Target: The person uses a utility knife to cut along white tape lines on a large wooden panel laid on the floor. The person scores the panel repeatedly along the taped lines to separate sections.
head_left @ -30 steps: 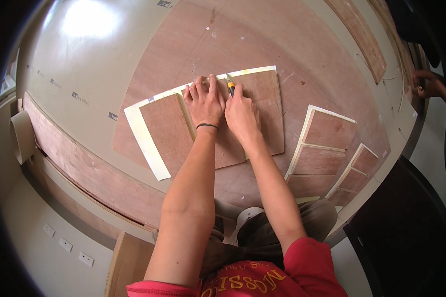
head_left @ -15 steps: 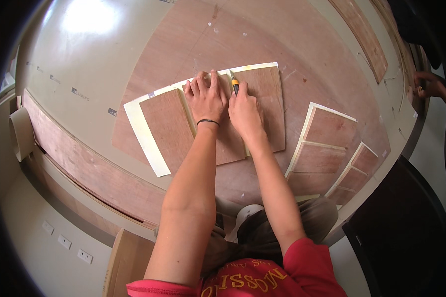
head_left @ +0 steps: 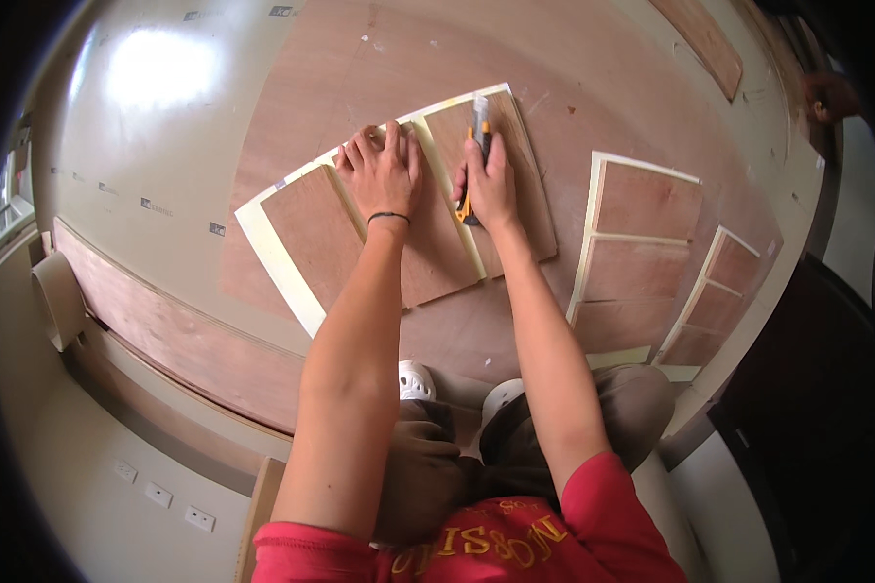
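Note:
My left hand (head_left: 383, 177) presses down on the middle of three thin wood panels (head_left: 437, 238), its fingers stretched toward the far edge. These panels lie with narrow gaps between them on a pale yellow, white-edged sheet (head_left: 278, 264). In my right hand (head_left: 492, 185) is a yellow and black utility knife (head_left: 465, 210), held above the right panel (head_left: 529, 175). Its blade end points away from me and looks blurred. Bare sheet shows as a strip beside the left panel (head_left: 306, 223).
To the right lie two similar sheets with wood panels, a nearer one (head_left: 637, 267) and a smaller-looking one (head_left: 715, 306). A long board (head_left: 705, 44) is at the far right. Another person's hand (head_left: 831, 97) shows at the right edge. My shoes (head_left: 416, 379) are below the work.
My right hand has turned and drawn the knife away from the far end of the gap, over the right panel. My left hand stays on the middle panel. The view has shifted slightly.

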Action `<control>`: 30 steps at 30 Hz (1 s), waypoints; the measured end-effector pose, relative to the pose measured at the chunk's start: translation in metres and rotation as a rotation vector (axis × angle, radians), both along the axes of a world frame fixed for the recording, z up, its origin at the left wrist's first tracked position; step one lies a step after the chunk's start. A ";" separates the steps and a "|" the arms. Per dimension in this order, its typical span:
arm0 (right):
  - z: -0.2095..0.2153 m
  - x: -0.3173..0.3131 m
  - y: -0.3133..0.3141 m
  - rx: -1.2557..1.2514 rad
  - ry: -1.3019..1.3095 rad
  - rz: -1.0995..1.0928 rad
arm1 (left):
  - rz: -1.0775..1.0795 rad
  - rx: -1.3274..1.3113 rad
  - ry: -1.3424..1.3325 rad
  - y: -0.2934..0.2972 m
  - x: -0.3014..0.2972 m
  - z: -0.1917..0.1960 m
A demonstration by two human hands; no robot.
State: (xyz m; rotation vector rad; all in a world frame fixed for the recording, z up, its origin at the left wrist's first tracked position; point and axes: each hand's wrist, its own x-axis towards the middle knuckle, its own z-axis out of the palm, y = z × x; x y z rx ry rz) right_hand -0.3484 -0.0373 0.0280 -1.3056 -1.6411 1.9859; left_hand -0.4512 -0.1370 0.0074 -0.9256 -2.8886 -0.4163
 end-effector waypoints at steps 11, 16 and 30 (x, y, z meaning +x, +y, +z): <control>0.009 0.000 -0.007 0.194 -0.061 0.005 | 0.176 -0.039 -0.363 0.047 -0.024 0.016; 0.011 -0.007 -0.010 0.204 -0.044 0.026 | 0.468 -0.004 -0.583 0.045 -0.084 0.000; 0.017 -0.007 -0.018 0.642 -0.344 0.359 | -0.245 0.219 0.015 -0.012 -0.031 -0.017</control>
